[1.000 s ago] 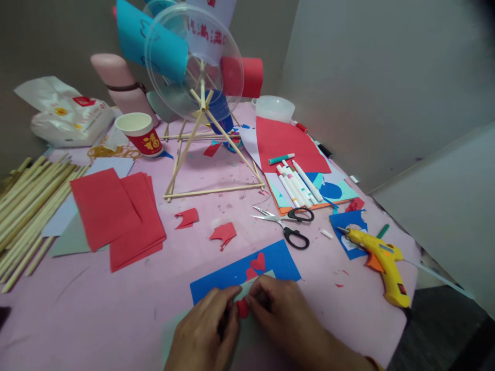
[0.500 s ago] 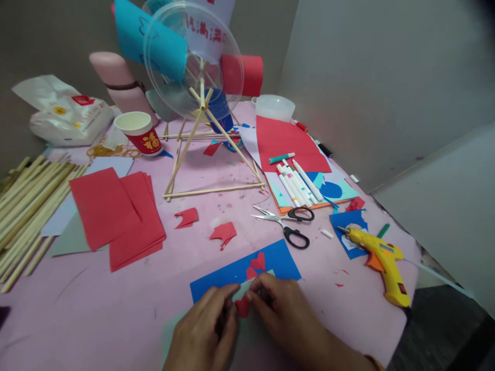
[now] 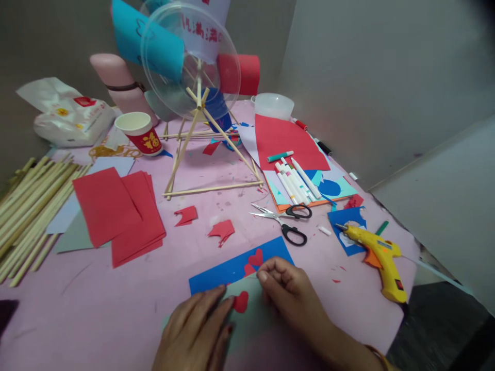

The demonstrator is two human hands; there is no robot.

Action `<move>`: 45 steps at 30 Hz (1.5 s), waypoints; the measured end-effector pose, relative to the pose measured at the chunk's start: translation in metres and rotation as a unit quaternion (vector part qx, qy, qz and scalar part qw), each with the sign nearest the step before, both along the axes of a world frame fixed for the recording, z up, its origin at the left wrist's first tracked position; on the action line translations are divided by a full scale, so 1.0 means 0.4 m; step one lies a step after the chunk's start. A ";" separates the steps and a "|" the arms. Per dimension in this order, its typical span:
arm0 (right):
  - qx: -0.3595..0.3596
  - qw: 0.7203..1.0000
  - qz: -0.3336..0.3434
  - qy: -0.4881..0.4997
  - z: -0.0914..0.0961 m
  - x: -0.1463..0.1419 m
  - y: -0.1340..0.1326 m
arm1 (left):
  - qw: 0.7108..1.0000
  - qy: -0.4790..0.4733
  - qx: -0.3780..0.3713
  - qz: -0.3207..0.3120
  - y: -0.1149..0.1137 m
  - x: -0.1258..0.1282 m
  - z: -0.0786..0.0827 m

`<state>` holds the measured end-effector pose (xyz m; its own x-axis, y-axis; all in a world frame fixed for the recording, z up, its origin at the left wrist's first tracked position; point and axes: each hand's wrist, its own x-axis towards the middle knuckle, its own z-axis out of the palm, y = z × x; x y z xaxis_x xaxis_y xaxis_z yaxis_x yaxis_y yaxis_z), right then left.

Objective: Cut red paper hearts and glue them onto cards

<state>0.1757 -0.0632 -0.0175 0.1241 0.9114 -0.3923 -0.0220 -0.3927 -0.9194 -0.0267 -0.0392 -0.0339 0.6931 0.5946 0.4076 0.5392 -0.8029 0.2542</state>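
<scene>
Well left of our left hand we have a bundle of wooden sticks on the pink counter. Nearer, but beyond that hand, lies a stack of red paper, with a paper cup farther out. Our left hand lies flat on a gray card, fingers stretched out. Well beyond it stands a stick frame bearing a clear wheel. At its fingertips, between our two hands, a red heart lies on the card. Just beyond both hands, a blue sheet with more hearts shows past the card. Our right hand has thumb and forefinger together at the card's upper edge; we cannot tell whether they pinch it. Beyond that hand lie open scissors, then markers farther off. To its right we have a yellow glue gun.
</scene>
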 end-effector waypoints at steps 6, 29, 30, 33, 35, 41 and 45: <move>0.010 1.000 0.012 -0.020 -0.006 0.000 0.000 | 0.988 0.122 0.099 -0.011 -0.005 0.011 -0.017; 0.171 0.909 0.214 -0.314 -0.006 0.003 -0.038 | 0.980 0.169 0.102 0.012 -0.022 -0.004 -0.011; 0.170 0.910 0.214 -0.313 -0.006 0.003 -0.038 | 0.980 0.169 0.101 0.012 -0.023 -0.005 -0.011; 0.166 0.911 0.212 -0.312 -0.006 0.005 -0.037 | 0.980 0.169 0.103 0.007 -0.022 -0.005 -0.013; 0.161 0.911 0.213 -0.314 -0.006 0.005 -0.036 | 0.980 0.168 0.105 0.003 -0.021 -0.006 -0.013; 0.158 0.910 0.213 -0.317 -0.001 0.003 -0.034 | 0.979 0.173 0.104 0.001 -0.021 -0.005 -0.007; 0.162 0.907 0.216 -0.323 0.001 0.004 -0.034 | 0.979 0.175 0.104 0.003 -0.022 -0.003 -0.006</move>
